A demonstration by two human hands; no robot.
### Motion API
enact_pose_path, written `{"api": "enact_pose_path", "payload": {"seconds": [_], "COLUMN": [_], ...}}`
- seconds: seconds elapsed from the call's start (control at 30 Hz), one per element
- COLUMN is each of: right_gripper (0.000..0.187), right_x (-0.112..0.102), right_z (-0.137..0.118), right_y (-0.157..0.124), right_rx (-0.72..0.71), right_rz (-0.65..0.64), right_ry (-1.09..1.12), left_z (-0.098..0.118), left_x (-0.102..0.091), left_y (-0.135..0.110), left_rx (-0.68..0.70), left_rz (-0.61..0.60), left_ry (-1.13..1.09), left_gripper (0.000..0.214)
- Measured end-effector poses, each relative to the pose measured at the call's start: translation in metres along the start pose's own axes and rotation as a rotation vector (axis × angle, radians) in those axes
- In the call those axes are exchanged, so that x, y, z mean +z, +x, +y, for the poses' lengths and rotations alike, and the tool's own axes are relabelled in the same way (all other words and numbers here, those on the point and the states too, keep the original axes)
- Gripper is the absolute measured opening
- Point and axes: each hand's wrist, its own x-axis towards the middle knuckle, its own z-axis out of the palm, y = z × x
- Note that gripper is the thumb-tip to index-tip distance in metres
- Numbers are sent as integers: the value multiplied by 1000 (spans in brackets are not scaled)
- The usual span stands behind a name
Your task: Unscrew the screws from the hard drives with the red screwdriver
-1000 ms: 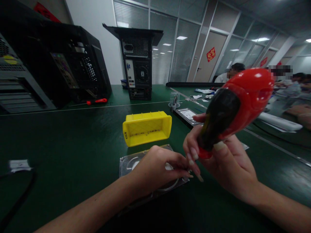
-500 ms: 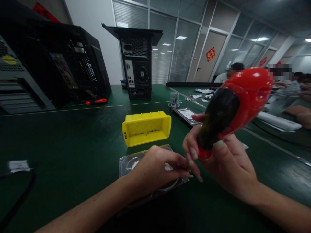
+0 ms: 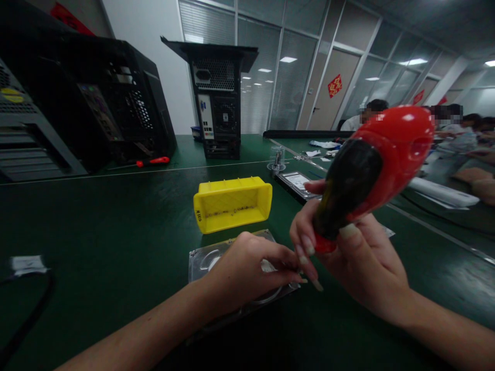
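Observation:
My right hand (image 3: 363,263) is closed around a screwdriver (image 3: 386,165) with a thick red and black handle, its butt end raised toward me. The screwdriver's shaft and tip are hidden behind my fingers. Close by, my left hand (image 3: 247,268) reaches across a silver hard drive (image 3: 201,263) lying on the green table. Its thumb and fingers are pinched together at the drive's right corner, near the right fingertips; whatever they hold is too small to make out. Just behind the drive is a yellow bin (image 3: 232,193) with small screws along its bottom.
A second hard drive (image 3: 297,181) and a clear plastic holder (image 3: 277,158) are at the right rear. Computer cases (image 3: 222,77) stand at the back and left, with a red screwdriver (image 3: 152,162) beside one. A cable (image 3: 38,304) lies left. People sit far right.

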Motion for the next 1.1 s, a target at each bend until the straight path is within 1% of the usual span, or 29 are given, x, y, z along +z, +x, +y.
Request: {"api": "enact_pose_path", "payload": {"seconds": [0.27, 0.43, 0.63, 0.83, 0.93, 1.1], "right_gripper": [11, 12, 14, 30, 30, 32], "right_x": [0, -2, -4, -5, -6, -8], "right_z": [0, 2, 3, 1, -1, -2], "right_y": [1, 1, -1, -1, -1, -2], "right_rx": [2, 3, -11, 37, 64, 62], "right_rz": [3, 5, 6, 9, -1, -9], "right_ry": [0, -8, -24, -55, -50, -29], "left_z": [-2, 0, -1, 0, 0, -2], "left_x": [1, 0, -1, 0, 0, 2], "left_y": [-1, 0, 0, 0, 0, -1], "left_rx": [-2, 44, 38, 52, 50, 73], "left_rz": [-8, 12, -28, -7, 5, 20], "left_ry": [24, 15, 6, -3, 6, 35], "left_gripper": [4, 8, 8, 12, 12, 10]}}
